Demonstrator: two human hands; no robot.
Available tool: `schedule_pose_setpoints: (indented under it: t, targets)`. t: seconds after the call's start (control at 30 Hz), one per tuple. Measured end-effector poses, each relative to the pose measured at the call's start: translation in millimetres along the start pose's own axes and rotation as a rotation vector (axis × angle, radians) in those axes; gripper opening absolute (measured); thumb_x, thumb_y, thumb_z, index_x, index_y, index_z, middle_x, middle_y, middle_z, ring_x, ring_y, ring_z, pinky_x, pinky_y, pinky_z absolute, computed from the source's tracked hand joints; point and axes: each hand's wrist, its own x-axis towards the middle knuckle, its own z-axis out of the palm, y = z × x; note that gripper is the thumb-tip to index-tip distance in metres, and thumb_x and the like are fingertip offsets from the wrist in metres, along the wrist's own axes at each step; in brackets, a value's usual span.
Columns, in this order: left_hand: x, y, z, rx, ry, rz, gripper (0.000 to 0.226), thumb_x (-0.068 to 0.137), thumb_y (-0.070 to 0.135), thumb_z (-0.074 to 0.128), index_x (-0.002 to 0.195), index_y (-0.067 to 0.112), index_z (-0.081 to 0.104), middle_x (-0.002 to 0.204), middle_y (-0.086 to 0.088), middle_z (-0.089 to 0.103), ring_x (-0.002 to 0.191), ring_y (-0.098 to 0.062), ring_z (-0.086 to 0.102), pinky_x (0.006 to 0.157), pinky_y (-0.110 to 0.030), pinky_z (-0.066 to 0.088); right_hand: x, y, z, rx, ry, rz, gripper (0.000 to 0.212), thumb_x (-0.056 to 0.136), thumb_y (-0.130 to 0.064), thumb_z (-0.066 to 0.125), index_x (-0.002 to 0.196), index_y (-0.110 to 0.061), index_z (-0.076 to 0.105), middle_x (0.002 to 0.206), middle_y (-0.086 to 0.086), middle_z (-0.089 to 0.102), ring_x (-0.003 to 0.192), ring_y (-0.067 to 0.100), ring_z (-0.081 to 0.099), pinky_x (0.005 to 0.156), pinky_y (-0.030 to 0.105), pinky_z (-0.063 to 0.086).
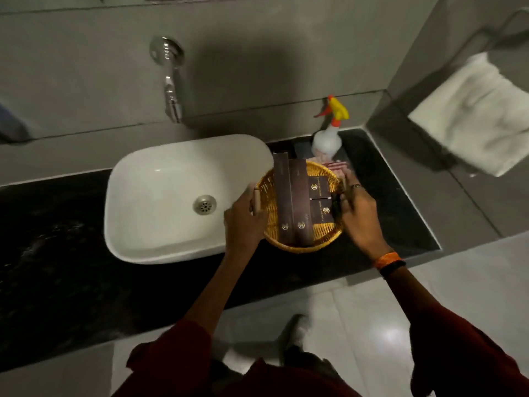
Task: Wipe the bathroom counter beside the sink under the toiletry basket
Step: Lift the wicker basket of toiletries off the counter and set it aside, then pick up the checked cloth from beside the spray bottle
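Note:
A round yellow wicker toiletry basket holds several dark brown boxes. It sits over the black stone counter just right of the white sink. My left hand grips the basket's left handle. My right hand grips its right handle. I cannot tell whether the basket rests on the counter or is lifted off it. A striped cloth peeks out behind the basket's far rim.
A white spray bottle with a yellow and orange trigger stands behind the basket by the wall. A chrome tap juts from the wall above the sink. A folded white towel hangs at the right.

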Motion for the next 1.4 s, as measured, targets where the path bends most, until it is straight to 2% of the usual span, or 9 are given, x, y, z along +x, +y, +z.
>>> schedule_pose_setpoints:
  t: [0.17,0.33,0.47,0.67,0.83,0.97,1.17,1.3,1.4]
  targets:
    - [-19.1,22.2,83.0,0.015,-0.039,-0.018,0.05,0.093,0.009,0.059,0.142,0.016,0.051,0.109,0.001,0.073,0.087,-0.004,0.064,0.08,-0.022,0.056,4.3,73.4,-47.0,0.018,-0.047,0.048,0.054,0.101,0.001,0.045,0.153,-0.011,0.033,0.15,0.007,0.049,0.135,0.017,0.046,0.114,0.031,0.033]
    - [-24.8,-2.2,133.2,0.026,-0.039,-0.146,0.05,0.091,0.008,0.054,0.14,0.015,0.053,0.128,-0.009,0.068,0.113,-0.022,0.066,0.099,-0.034,0.054,7.4,124.2,-30.6,0.07,-0.131,0.211,0.049,0.105,-0.003,0.037,0.153,-0.013,0.033,0.145,0.012,0.054,0.12,0.009,0.05,0.103,0.029,0.043]
    - [-29.4,-30.8,151.2,0.044,-0.023,-0.227,0.048,0.093,0.007,0.055,0.14,0.013,0.054,0.107,-0.012,0.074,0.081,-0.015,0.069,0.063,-0.009,0.05,10.7,151.7,-4.3,-0.005,-0.232,0.165,0.053,0.103,-0.001,0.041,0.154,-0.008,0.03,0.141,0.019,0.055,0.125,0.026,0.059,0.107,0.035,0.045]
    - [-25.5,-48.1,166.4,0.037,-0.04,-0.355,0.05,0.099,0.011,0.051,0.148,0.018,0.044,0.103,-0.014,0.073,0.083,-0.022,0.07,0.075,-0.03,0.058,17.3,171.1,16.3,0.028,-0.328,0.189,0.057,0.102,-0.003,0.045,0.156,-0.011,0.027,0.153,0.014,0.045,0.14,0.028,0.047,0.117,0.036,0.032]
    - [-34.9,-34.1,190.7,0.296,0.044,-0.126,0.056,0.098,0.008,0.053,0.151,0.008,0.035,0.154,-0.016,0.043,0.143,-0.033,0.041,0.114,-0.037,0.035,26.1,173.0,13.0,0.055,-0.358,0.201,0.051,0.104,-0.015,0.047,0.153,-0.015,0.034,0.158,0.009,0.04,0.144,0.023,0.04,0.118,0.033,0.028]
    - [0.7,2.2,202.9,0.294,0.1,0.147,0.045,0.098,0.013,0.055,0.142,0.007,0.049,0.147,-0.011,0.051,0.144,-0.027,0.04,0.116,-0.032,0.032,72.2,173.7,7.5,0.146,-0.192,0.283,0.033,0.103,-0.027,0.051,0.134,-0.02,0.056,0.142,0.005,0.053,0.13,0.022,0.053,0.111,0.043,0.045]
    - [151.8,-10.7,236.9,0.366,-0.145,0.056,0.021,0.094,0.023,0.051,0.11,0.018,0.064,0.106,-0.007,0.069,0.097,-0.026,0.063,0.085,-0.046,0.055,182.9,186.3,26.1,-0.208,-0.17,0.243,0.043,0.097,-0.042,0.052,0.135,-0.02,0.054,0.134,0.012,0.062,0.127,0.038,0.054,0.107,0.055,0.043]
    - [199.6,-6.3,255.0,0.696,-0.425,-0.004,0.068,0.089,0.027,0.067,0.147,0.006,0.037,0.143,-0.023,0.046,0.131,-0.045,0.04,0.107,-0.055,0.037,221.1,192.5,47.9,-0.46,-0.344,0.291,0.073,0.091,-0.049,0.063,0.15,-0.015,0.036,0.152,0.017,0.045,0.14,0.042,0.04,0.115,0.059,0.027]
    - [214.0,-2.5,266.6,0.771,-0.46,-0.055,0.053,0.091,0.028,0.065,0.137,0.007,0.049,0.141,-0.022,0.05,0.134,-0.044,0.038,0.112,-0.058,0.028,231.5,198.6,62.4,-0.382,-0.327,0.348,0.071,0.089,-0.039,0.068,0.148,-0.013,0.039,0.151,0.018,0.047,0.138,0.041,0.044,0.114,0.058,0.034]
